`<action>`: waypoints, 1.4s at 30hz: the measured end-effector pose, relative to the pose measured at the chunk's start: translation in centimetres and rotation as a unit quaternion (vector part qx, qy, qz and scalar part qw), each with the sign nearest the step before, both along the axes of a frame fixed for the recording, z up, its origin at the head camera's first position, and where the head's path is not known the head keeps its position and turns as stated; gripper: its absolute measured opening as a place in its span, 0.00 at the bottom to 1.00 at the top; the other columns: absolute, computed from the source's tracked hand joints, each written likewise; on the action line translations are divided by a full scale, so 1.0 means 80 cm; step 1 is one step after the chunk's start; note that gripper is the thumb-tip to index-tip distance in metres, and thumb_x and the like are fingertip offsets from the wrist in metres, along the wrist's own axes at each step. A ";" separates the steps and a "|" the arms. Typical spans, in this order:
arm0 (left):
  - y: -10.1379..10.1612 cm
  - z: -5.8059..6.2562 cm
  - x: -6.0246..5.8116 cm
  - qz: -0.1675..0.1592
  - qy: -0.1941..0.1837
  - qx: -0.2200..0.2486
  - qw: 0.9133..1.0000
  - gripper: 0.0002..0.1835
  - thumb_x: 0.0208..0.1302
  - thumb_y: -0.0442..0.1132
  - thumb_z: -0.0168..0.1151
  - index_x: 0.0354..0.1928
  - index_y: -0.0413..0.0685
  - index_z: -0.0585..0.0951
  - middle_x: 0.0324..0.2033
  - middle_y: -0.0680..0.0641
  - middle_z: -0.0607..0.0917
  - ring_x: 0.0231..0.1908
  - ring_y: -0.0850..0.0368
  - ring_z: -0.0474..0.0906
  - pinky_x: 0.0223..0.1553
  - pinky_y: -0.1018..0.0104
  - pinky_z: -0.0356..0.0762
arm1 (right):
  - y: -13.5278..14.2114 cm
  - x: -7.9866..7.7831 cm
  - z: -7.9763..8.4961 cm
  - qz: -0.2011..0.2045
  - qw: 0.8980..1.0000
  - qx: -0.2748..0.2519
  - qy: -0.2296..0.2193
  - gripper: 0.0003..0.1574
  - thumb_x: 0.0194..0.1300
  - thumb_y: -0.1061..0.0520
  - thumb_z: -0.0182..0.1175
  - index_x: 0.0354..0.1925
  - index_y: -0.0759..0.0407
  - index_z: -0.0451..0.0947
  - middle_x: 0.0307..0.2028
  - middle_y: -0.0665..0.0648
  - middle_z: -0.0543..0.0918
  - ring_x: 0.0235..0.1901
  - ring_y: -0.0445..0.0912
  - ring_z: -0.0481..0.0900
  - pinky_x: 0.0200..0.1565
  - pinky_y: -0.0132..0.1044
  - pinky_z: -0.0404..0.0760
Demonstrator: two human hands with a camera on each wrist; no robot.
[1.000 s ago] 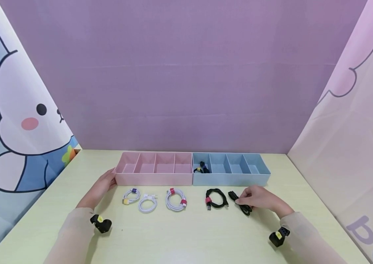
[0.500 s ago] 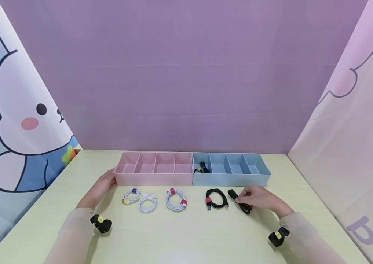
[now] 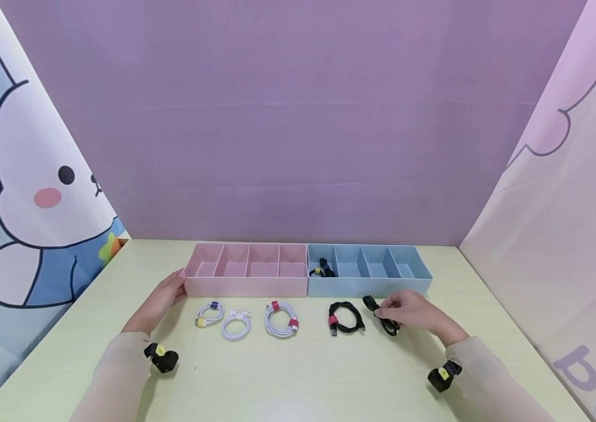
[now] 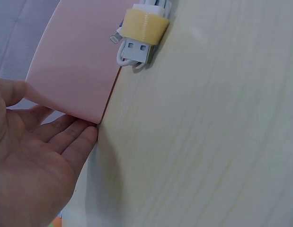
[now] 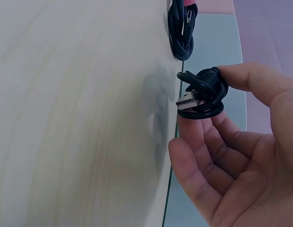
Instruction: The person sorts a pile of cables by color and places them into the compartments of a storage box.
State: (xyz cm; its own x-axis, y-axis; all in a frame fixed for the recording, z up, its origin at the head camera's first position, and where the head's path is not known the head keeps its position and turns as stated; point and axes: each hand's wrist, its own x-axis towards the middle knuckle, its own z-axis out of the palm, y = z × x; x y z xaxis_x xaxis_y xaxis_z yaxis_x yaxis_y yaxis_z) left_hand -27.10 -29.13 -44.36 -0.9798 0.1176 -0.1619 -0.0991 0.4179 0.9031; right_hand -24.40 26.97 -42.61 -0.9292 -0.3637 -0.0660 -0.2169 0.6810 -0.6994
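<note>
My right hand (image 3: pixel 415 310) pinches a coiled black USB cable (image 5: pixel 210 97) between thumb and fingers, in front of the blue divided box (image 3: pixel 370 287). In the right wrist view the cable's metal USB plug (image 5: pixel 187 100) points away from the palm, and a shadow falls on the table beside it. My left hand (image 3: pixel 163 296) lies against the left end of the pink divided box (image 3: pixel 247 287). In the left wrist view its straight fingers (image 4: pixel 66 137) touch the pink end wall, with the thumb at the upper edge.
Another black cable (image 3: pixel 331 320) with a red tie lies left of the right hand. White coiled cables with blue and yellow (image 3: pixel 216 304), white (image 3: pixel 236 336) and red ties (image 3: pixel 281 333) lie before the pink box. Small dark cables (image 3: pixel 326 268) sit in the blue box's leftmost compartment.
My right hand has lifted the black USB cable slightly and moved it a little towards the blue box. My left hand and the other cables stay where they were.
</note>
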 end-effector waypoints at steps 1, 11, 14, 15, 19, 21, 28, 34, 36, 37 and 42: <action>0.000 0.000 0.000 0.000 -0.001 -0.001 1.000 0.39 0.81 0.58 0.27 0.78 0.35 0.38 0.76 0.30 0.46 0.74 0.34 0.48 0.74 0.45 0.52 | 0.000 0.000 0.001 0.000 1.000 0.000 0.001 0.16 0.65 0.47 0.67 0.37 0.59 0.84 0.30 0.50 0.83 0.26 0.44 0.78 0.29 0.37 0.80; 0.001 0.001 0.002 0.002 -0.003 -0.002 1.000 0.39 0.81 0.59 0.27 0.78 0.36 0.38 0.77 0.31 0.45 0.74 0.34 0.48 0.74 0.45 0.52 | -0.006 -0.004 0.009 -0.002 1.000 0.001 0.009 0.17 0.66 0.46 0.66 0.37 0.59 0.84 0.30 0.50 0.83 0.27 0.44 0.78 0.30 0.37 0.81; 0.001 0.002 0.002 0.002 -0.005 -0.004 1.000 0.40 0.81 0.59 0.27 0.78 0.36 0.38 0.77 0.31 0.45 0.74 0.34 0.48 0.74 0.45 0.52 | -0.009 -0.006 0.014 -0.002 1.000 0.000 0.012 0.17 0.66 0.46 0.66 0.37 0.59 0.83 0.30 0.50 0.82 0.27 0.44 0.78 0.30 0.37 0.80; 0.001 0.002 0.002 0.002 -0.005 -0.004 1.000 0.40 0.81 0.60 0.27 0.78 0.36 0.38 0.77 0.31 0.45 0.74 0.34 0.48 0.74 0.45 0.52 | -0.011 -0.006 0.016 -0.001 1.000 -0.002 0.014 0.17 0.66 0.46 0.66 0.37 0.59 0.83 0.29 0.50 0.82 0.27 0.44 0.78 0.30 0.37 0.80; 0.001 0.001 0.002 0.001 -0.005 -0.006 1.000 0.41 0.80 0.61 0.27 0.78 0.36 0.38 0.77 0.31 0.45 0.74 0.34 0.48 0.74 0.45 0.52 | -0.016 -0.007 0.022 0.002 1.000 -0.002 0.018 0.17 0.66 0.46 0.66 0.37 0.59 0.83 0.28 0.50 0.81 0.26 0.44 0.77 0.29 0.37 0.80; 0.000 0.001 0.001 0.001 -0.005 -0.007 1.000 0.41 0.80 0.61 0.27 0.78 0.37 0.38 0.77 0.31 0.45 0.74 0.34 0.48 0.74 0.44 0.52 | -0.019 -0.008 0.025 0.003 1.000 0.000 0.021 0.17 0.66 0.45 0.66 0.37 0.59 0.83 0.27 0.50 0.80 0.26 0.45 0.77 0.29 0.38 0.80; 0.000 0.001 0.001 0.001 -0.005 -0.005 1.000 0.40 0.80 0.60 0.27 0.79 0.37 0.38 0.77 0.31 0.45 0.74 0.34 0.47 0.74 0.44 0.52 | -0.028 -0.013 0.034 0.012 1.000 -0.007 0.018 0.16 0.67 0.45 0.66 0.38 0.58 0.83 0.25 0.51 0.79 0.25 0.47 0.77 0.30 0.42 0.80; 0.000 0.001 0.002 -0.001 -0.002 -0.003 1.000 0.41 0.80 0.60 0.27 0.78 0.37 0.38 0.77 0.31 0.44 0.74 0.34 0.47 0.74 0.44 0.52 | -0.034 -0.018 0.037 0.010 1.000 -0.012 0.015 0.18 0.67 0.44 0.66 0.40 0.58 0.83 0.27 0.51 0.80 0.27 0.47 0.78 0.33 0.47 0.83; 0.000 0.001 0.001 -0.002 -0.001 -0.002 1.000 0.40 0.80 0.60 0.27 0.79 0.37 0.38 0.77 0.31 0.44 0.74 0.34 0.47 0.74 0.44 0.52 | -0.035 -0.019 0.038 0.007 1.000 -0.009 0.015 0.18 0.68 0.43 0.65 0.41 0.57 0.83 0.28 0.51 0.81 0.28 0.46 0.79 0.34 0.48 0.83; 0.000 0.001 0.001 -0.003 0.000 -0.002 1.000 0.40 0.80 0.60 0.27 0.79 0.37 0.38 0.77 0.31 0.45 0.74 0.34 0.47 0.74 0.44 0.51 | -0.036 -0.019 0.038 0.006 1.000 -0.008 0.014 0.19 0.68 0.43 0.65 0.41 0.57 0.83 0.28 0.51 0.81 0.28 0.46 0.79 0.35 0.48 0.84; 0.000 0.001 0.001 0.000 -0.004 -0.003 1.000 0.40 0.80 0.60 0.27 0.79 0.37 0.38 0.77 0.31 0.45 0.74 0.34 0.47 0.74 0.44 0.51 | -0.042 -0.020 0.040 0.001 1.000 -0.004 0.017 0.19 0.68 0.42 0.65 0.41 0.56 0.84 0.28 0.51 0.81 0.28 0.46 0.78 0.34 0.48 0.83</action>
State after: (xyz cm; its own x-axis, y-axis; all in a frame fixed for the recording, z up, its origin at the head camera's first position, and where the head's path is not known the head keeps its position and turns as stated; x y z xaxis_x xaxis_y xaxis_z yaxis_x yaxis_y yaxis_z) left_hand -27.05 -29.13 -44.27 -0.9785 0.1157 -0.1710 -0.1071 0.4233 0.8996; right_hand -25.97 23.61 -39.43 -0.9300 -0.3662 -0.0321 -0.2420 0.6756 -0.6964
